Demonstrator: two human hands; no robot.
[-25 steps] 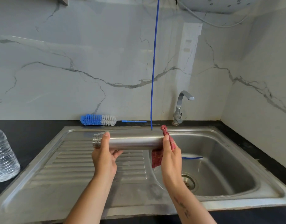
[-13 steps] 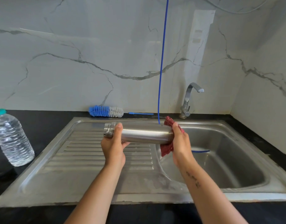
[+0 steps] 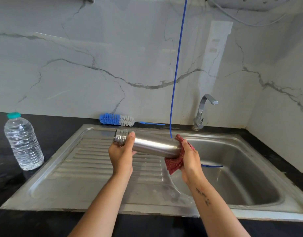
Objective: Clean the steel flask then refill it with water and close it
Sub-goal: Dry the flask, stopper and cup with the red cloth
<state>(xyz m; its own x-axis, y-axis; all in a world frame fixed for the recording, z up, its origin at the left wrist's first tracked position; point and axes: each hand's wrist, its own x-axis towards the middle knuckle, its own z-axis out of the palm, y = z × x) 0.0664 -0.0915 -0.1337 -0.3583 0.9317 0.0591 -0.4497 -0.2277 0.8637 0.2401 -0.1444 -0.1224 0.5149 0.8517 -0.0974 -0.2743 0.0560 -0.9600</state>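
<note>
I note the steel flask (image 3: 150, 146) now tilts base-down over the sink (image 3: 250, 168), where a second ago it lay level. My left hand (image 3: 120, 154) clasps its open neck; my right hand (image 3: 190, 156) presses the red cloth (image 3: 174, 161) around its base. Exterior wiping continues; refill pending.

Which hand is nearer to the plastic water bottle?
Left. The left hand grips the flask near its mouth, closer to the water bottle; the right hand is farther right.
</note>
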